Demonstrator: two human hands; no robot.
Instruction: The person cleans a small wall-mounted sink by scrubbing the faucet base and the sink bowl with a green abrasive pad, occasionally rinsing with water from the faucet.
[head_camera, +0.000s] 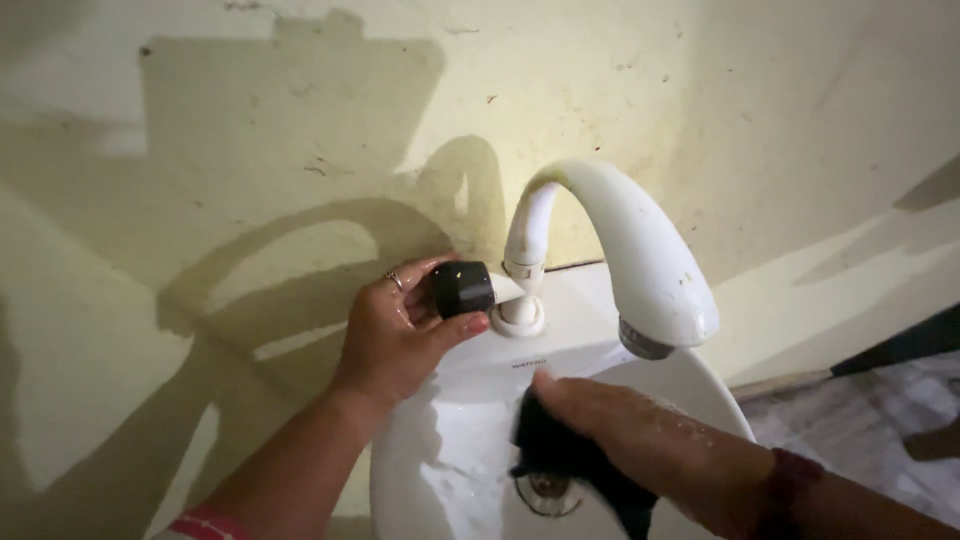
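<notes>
Left hand: left hand (400, 335) curled round the round black plastic tap knob (462, 288) — thumb under it, fingers over the top, closed on it. Thin ring (395, 280) on one finger.

Right hand: right hand (640, 435) wet, palm down inside the bowl, fingers clamped on a dark wet cloth (570, 460) and pressing it against the inner wall of the basin.

Tap knob: at the left side of the tap's base, sticking out sideways on a short white stem, just beside the round white base collar (520, 315). Matte black, faceted edge, partly covered by the fingers.

Cloth: black or very dark, bunched under the fingers, a loose end trailing down toward the lower edge of the view; exact fabric hard to tell in this dim light.

Tap: white curved plastic swan-neck tap (625, 245), arching up from the collar and bending down to the right, with a grey metal nozzle ring (642, 343) at the mouth — directly above the right hand. Some brownish specks on the spout.

Basin: white ceramic wash basin (440, 440), droplets on its surface, metal drain (548, 492) at the bottom, half hidden by the cloth.

Surroundings: stained yellowish wall (300, 120) behind, carrying shadows of arm and tap; patterned floor (870, 420) at lower right.
</notes>
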